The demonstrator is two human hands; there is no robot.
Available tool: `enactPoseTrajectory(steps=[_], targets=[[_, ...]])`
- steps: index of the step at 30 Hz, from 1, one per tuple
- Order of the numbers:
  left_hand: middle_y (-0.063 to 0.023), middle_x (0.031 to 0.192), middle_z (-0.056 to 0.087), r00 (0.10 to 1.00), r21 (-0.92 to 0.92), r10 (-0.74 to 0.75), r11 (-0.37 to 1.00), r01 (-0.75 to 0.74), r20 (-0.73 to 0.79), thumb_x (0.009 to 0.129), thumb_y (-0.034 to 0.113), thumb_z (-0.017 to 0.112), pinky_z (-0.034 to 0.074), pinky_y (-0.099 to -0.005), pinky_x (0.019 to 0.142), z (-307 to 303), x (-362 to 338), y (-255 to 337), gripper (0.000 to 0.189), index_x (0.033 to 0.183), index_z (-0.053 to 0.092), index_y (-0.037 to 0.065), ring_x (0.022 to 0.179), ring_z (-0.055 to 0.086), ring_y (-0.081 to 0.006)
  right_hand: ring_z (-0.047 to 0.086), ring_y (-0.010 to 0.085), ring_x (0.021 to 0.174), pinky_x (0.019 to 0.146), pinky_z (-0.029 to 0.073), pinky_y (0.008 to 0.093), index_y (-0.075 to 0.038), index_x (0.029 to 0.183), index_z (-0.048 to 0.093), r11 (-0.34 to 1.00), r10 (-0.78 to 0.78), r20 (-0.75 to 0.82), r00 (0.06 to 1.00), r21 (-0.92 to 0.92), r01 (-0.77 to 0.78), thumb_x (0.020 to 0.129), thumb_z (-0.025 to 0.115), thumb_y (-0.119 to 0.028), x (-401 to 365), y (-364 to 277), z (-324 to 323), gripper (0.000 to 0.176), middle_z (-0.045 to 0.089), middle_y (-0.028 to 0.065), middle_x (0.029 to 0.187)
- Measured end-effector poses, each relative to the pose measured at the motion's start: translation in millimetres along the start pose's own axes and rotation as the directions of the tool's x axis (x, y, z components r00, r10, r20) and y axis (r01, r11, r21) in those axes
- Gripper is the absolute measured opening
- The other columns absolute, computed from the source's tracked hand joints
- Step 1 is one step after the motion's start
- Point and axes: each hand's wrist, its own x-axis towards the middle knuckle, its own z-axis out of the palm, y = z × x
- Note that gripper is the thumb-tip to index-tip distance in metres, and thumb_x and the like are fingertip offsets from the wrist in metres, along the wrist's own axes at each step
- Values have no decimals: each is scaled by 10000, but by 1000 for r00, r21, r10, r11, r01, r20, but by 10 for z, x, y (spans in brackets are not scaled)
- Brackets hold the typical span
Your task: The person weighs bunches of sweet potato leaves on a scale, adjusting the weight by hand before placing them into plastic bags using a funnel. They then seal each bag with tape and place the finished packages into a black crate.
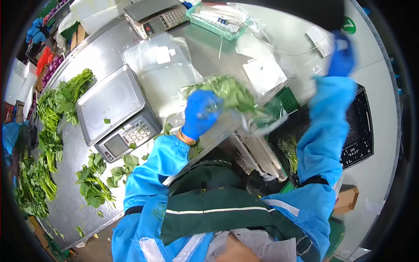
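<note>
My left hand (201,114), in a blue glove, is closed on the gathered end of a clear plastic bag of leafy greens (233,94). The bag lies at the table's near edge, with its other end stretching to the right over a black crate. Out to the right, my right hand (342,54), also gloved in blue, is raised beside a black object (301,11) at the top of the view. Motion smears its fingers, so their grip cannot be made out. Close to it is a small white box (320,41) on a cable.
A scale (113,105) stands on the metal table, with loose bunches of greens (48,144) left of it. Flat plastic bags (161,56), a second scale (157,19) and a green basket (214,26) are behind. Black crates (358,131) sit at right.
</note>
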Motion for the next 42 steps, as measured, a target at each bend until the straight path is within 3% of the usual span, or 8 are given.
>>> enactPoseTrajectory(steps=[4, 8, 12, 19, 21, 24, 35, 42], targets=[[-103, 1137, 490, 929, 267, 45, 952, -152, 367, 547, 179, 724, 303, -442, 934, -4, -667, -62, 551, 1069, 559, 123, 1060, 442, -308, 420, 244, 1134, 956, 338, 323, -33, 1182, 430, 701, 283, 690, 666, 325, -635, 761, 589, -52, -2115, 36, 617, 450, 446, 127, 1218], [-122, 1204, 456, 907, 218, -272, 953, 209, 321, 608, 179, 729, 325, -387, 949, -52, -1136, -30, 551, 1122, 535, 135, 1108, 424, -299, 426, 329, 1113, 956, 329, 393, -81, 1102, 505, 983, -117, 916, 383, 51, 177, 725, 639, -140, -3512, -179, 786, 404, 466, 158, 1188], [-114, 1174, 493, 769, -258, -635, 732, 631, 80, 705, 134, 690, 408, -303, 868, 9, -1492, -423, 491, 1152, 501, 61, 1042, 491, -207, 491, 297, 1048, 894, 394, 345, -55, 1097, 516, 860, 100, 776, 623, 248, -447, 783, 594, -189, -3598, -67, 791, 351, 491, 140, 1168], [-152, 1044, 558, 412, -377, -911, 376, 847, 16, 705, 71, 687, 456, -285, 770, 304, -1481, -463, 639, 1242, 354, -27, 920, 546, -186, 576, 200, 869, 773, 454, 293, -1, 1025, 539, 642, 659, 595, 460, -128, -756, 805, 586, -190, -4113, 674, -130, 294, 600, 115, 943], [-119, 974, 590, 466, -455, -884, 396, 798, 48, 729, 30, 642, 472, -273, 691, 400, -1614, -663, 517, 1194, 419, -10, 830, 571, -162, 586, 149, 709, 669, 465, 265, -6, 947, 575, -99, 663, 658, -357, -396, -913, 803, 595, -200, -3914, 421, -353, 242, 617, 93, 780], [-68, 887, 604, 406, -505, -914, 350, 789, 0, 715, -46, 607, 476, -252, 651, 371, -1697, -759, 410, 1108, 497, 1, 734, 574, -146, 565, 134, 598, 604, 458, 268, -18, 871, 604, 315, 683, 730, 31, -256, -914, 807, 596, -237, -4225, 720, -465, 228, 612, 66, 705], [-15, 759, 611, 144, -456, -978, 59, 888, 152, 791, 183, 610, 427, -218, 568, 593, -2059, 273, 172, 883, 625, 39, 630, 538, -87, 554, 112, 703, 583, 462, 231, -46, 1028, 566, 101, 503, 854, -131, -208, -973, 775, 632, -164, -4044, 513, -747, 286, 585, 25, 850], [-24, 735, 586, 214, -580, -961, 75, 811, 174, 823, 177, 556, 418, -231, 553, 699, -2368, 219, 157, 898, 597, 45, 611, 515, -108, 520, 96, 584, 523, 430, 217, -19, 892, 578, 205, 648, 753, 112, -32, -978, 739, 621, -3, -4143, 806, -793, 160, 586, 38, 725]])
